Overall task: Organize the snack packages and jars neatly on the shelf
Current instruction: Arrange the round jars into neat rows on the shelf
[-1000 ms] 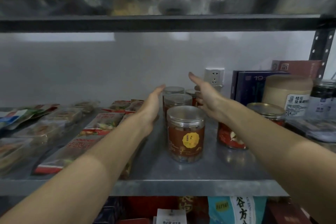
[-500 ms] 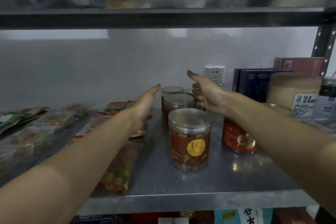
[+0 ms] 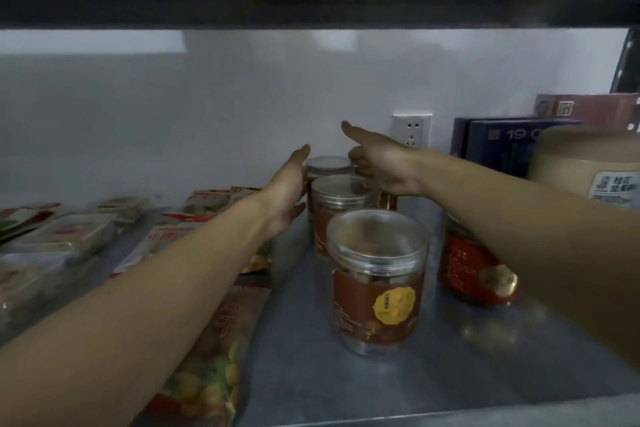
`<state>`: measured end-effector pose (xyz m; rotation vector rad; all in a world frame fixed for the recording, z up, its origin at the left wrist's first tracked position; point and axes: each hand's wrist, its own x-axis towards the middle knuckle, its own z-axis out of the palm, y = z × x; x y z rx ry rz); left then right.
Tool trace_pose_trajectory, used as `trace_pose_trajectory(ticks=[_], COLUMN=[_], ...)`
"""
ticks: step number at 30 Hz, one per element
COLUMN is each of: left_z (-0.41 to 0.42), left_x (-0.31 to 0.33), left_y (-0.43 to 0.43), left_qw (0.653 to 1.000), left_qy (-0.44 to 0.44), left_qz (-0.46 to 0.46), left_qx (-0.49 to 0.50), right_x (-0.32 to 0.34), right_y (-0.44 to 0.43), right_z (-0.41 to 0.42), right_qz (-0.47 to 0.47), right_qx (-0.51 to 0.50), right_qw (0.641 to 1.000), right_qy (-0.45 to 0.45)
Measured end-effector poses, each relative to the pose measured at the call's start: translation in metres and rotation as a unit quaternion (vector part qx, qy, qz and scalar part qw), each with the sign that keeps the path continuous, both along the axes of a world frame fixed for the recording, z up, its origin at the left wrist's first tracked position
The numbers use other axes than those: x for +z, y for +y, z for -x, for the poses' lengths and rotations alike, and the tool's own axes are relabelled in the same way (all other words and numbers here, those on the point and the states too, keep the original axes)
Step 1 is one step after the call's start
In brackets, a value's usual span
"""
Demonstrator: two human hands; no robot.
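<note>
Both hands spread, nothing held: left hand (image 3: 285, 198), right hand (image 3: 384, 166) flank rear jar (image 3: 329, 166) behind front jar (image 3: 377, 281). Rigid, light, slick plastic; best gripped at sides.

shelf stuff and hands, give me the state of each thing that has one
front jar: upright, lid on
middle jar: upright, lid on
back jar: upright, lid on
red tin: upright
snack pouch: lying flat
left hand: open, holding nothing
right hand: open, flanking the back jars
</note>
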<state>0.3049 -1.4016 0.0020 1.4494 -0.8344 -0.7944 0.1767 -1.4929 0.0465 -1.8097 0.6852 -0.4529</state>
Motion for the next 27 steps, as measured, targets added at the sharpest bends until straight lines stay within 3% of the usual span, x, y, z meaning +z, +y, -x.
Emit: trace_pose_trajectory(ticks=[5, 9, 13, 17, 20, 27], left_z=[-0.002, 0.000, 0.005, 0.013, 0.018, 0.021], left_x=[0.012, 0.031, 0.049, 0.052, 0.048, 0.048], left_y=[0.009, 0.011, 0.004, -0.009, -0.019, -0.035], left_qw=[0.997, 0.976, 0.926, 0.877, 0.852, 0.838], left_qy=[-0.074, -0.199, -0.369, -0.476, -0.519, -0.540], left_qz=[-0.021, -0.024, -0.022, -0.049, -0.071, -0.075], left_qx=[0.021, 0.080, 0.081, 0.035, 0.015, 0.014], right_x=[0.008, 0.024, 0.026, 0.018, 0.013, -0.002], right_y=[-0.008, -0.023, -0.042, -0.067, -0.080, -0.100], right_z=[0.008, 0.024, 0.035, 0.033, 0.027, 0.015], right_qz=[0.033, 0.170, 0.275, 0.326, 0.376, 0.410], right_qx=[-0.005, -0.072, -0.059, -0.011, 0.017, 0.054], right_qw=[0.999, 0.982, 0.951, 0.918, 0.889, 0.873], right_qy=[0.007, 0.037, 0.130, 0.225, 0.260, 0.258])
